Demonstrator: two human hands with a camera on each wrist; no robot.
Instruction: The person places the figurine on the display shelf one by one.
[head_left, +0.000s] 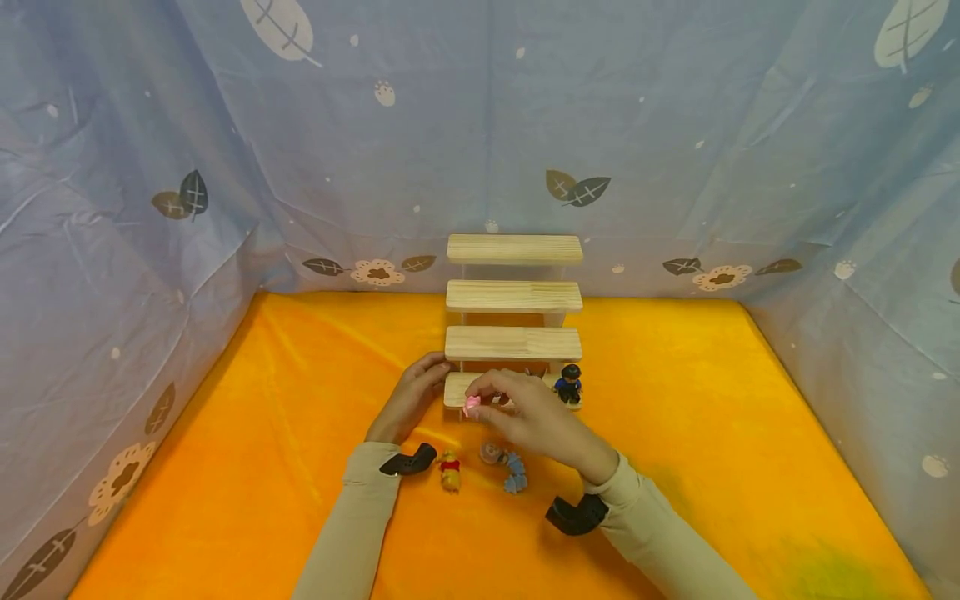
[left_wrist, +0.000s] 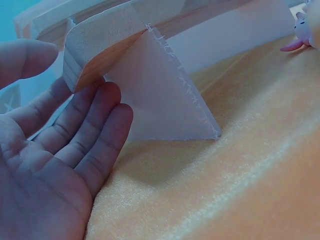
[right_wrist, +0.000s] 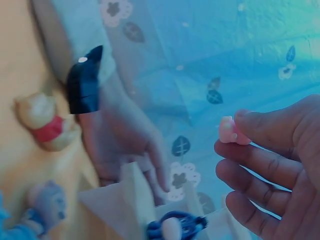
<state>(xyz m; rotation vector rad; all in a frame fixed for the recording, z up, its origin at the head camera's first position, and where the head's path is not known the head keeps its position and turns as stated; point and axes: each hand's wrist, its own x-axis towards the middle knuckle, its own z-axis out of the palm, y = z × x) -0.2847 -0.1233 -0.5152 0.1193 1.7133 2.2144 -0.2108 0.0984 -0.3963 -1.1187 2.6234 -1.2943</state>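
My right hand (head_left: 536,417) pinches a small pink figurine (head_left: 472,406) between thumb and index finger, above the left part of the lowest step. In the right wrist view the pink figurine (right_wrist: 231,131) sticks out past the fingertips. My left hand (head_left: 412,396) is at the left end of a wooden step stand (head_left: 513,342). In the left wrist view its fairly straight fingers touch a board (left_wrist: 107,42) from below, with the thumb apart from it. A seated toy figure (head_left: 568,385) with black hair and a blue top is on the lowest step's right end. Another thing beside it is mostly hidden.
On the orange cloth (head_left: 247,500), in front of the stand, lie a yellow bear figurine (head_left: 450,472) in a red shirt and a grey-blue figurine (head_left: 515,475). Close to that is a greyish toy (head_left: 491,452). Patterned fabric (head_left: 375,150) hangs behind and on both sides.
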